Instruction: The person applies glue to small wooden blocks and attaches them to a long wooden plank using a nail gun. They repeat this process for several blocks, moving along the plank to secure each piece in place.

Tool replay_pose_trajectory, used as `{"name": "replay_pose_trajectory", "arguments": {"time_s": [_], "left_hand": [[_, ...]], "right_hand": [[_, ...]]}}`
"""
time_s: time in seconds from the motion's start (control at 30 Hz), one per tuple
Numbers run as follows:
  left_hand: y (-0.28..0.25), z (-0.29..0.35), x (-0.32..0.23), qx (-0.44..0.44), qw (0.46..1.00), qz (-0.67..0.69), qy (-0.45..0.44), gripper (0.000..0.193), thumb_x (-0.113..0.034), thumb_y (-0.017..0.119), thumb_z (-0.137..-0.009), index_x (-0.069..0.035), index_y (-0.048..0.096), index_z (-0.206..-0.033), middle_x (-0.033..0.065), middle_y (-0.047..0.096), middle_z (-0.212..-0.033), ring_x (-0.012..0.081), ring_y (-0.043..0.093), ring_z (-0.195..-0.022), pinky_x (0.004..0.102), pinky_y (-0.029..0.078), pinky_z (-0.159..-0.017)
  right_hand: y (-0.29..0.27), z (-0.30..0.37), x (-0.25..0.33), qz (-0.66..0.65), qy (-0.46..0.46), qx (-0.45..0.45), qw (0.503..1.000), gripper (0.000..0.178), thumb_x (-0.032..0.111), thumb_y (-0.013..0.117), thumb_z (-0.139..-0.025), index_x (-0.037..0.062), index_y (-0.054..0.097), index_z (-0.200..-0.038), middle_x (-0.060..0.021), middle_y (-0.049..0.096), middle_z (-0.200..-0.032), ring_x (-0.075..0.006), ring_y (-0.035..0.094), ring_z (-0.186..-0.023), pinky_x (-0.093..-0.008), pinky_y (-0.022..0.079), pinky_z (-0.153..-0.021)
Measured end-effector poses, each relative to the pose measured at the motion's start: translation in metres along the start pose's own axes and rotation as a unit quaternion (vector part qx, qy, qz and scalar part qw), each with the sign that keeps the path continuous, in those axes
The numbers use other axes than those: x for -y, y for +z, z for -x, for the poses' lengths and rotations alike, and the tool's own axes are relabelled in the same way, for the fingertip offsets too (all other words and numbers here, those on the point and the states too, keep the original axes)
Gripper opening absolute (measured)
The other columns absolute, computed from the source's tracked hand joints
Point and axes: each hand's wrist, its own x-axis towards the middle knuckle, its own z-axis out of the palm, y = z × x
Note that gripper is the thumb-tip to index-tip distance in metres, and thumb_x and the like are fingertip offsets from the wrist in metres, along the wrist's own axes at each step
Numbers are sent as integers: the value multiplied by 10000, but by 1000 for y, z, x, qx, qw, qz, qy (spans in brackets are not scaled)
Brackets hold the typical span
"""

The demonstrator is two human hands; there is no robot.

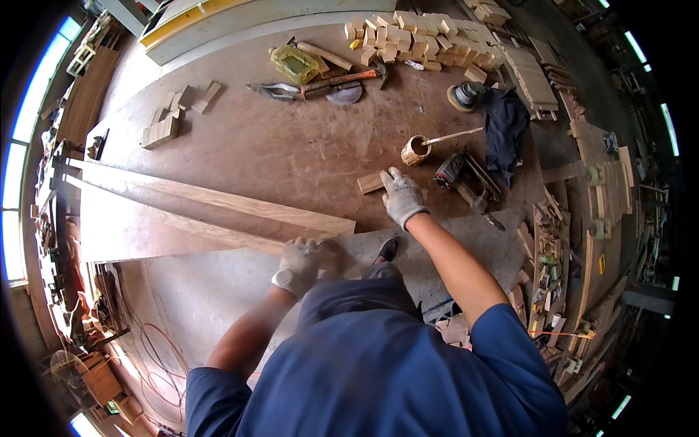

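Note:
Both my hands wear pale work gloves. My left hand (298,264) is at the table's near edge, its fingers curled over the end of the nearer long wooden board (196,221). That board's end is hidden under the glove. A second long board (240,200) lies just beyond it, the two spreading slightly apart. My right hand (403,197) reaches over the table, its fingers closed at the right end of a small wood block (370,182). Past that hand stands a round pot (416,151) with a stick (453,135) leaning out of it.
Right of the pot are a power tool (466,178), a dark cloth (506,124) and a sander (464,96). A hammer (342,80) and a yellowish plastic bottle (295,64) lie farther back. Stacked blocks (422,36) fill the back right; loose blocks (162,131) lie left.

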Motion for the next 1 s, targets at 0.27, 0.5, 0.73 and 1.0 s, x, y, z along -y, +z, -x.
{"name": "replay_pose_trajectory", "arguments": {"time_s": [0.27,0.5,0.73,1.0], "left_hand": [[-2,10,25,7,999,-31,-29,237,-76,640,-839,-130,690,-1065,98,666,-1134,327,612,-1146,455,491,-1000],[-60,-32,-19,-37,979,185,-76,531,-266,809,-866,-49,692,-1336,172,698,-1322,401,649,-1223,478,520,-1052],[-50,-141,-80,-70,772,613,-154,413,-225,661,-1068,76,666,-1352,96,756,-1138,138,666,-1040,307,543,-932],[-59,-180,-118,-17,625,763,-163,311,-201,720,-1038,53,668,-1210,92,758,-1035,146,698,-838,320,555,-749]], "right_hand": [[13,-38,-1,79,-6,95,992,310,150,597,-985,84,663,-1281,-167,679,-1334,-317,671,-1192,-442,554,-995],[-12,21,-39,-751,213,244,575,464,268,707,-1009,31,621,-1398,-188,725,-1280,-308,732,-1042,-453,603,-912],[-34,69,-41,-904,147,236,326,522,375,594,-1099,-8,572,-1453,-160,744,-1245,-251,749,-967,-403,612,-855],[-58,77,-36,-714,205,157,651,483,420,753,-999,56,717,-1314,-87,760,-1119,-139,718,-951,-338,600,-772]]}}
